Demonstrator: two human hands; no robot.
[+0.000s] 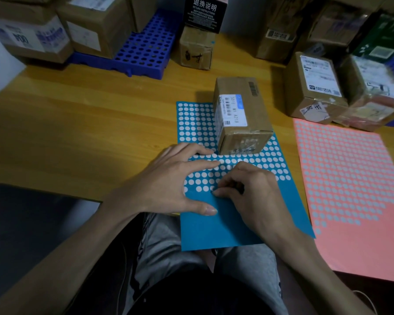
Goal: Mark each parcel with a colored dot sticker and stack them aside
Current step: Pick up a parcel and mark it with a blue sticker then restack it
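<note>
Lap in grey trousers at the bottom, both forearms reaching forward over it. Blue sheet lies on the wood surface, and its near end overhangs the edge toward the lap. The near part of the sheet is plain blue; farther up, rows of white circles.

Left hand flat on the sheet's left side, fingers straight and spread, thumb on the plain blue part, pressing it down. Right hand just beside it, fingers curled, tips pinching at the sheet right where the lowest row of circles ends. Can't tell if a dot is lifted between the tips. The hands are close together, index tips nearly meeting.

Parcel, a brown carton with a white barcode label on top, sits on the far part of the blue sheet, just beyond the hands, not touched.

Pink sheet lies to the right, near the blue one, also with circle rows, and its near corner hangs off the surface.

Farther right, two taped cartons side by side, touching. At the back: a small box with a black sign on it, a blue pallet with round holes, and stacked boxes on the pallet's left part.
</note>
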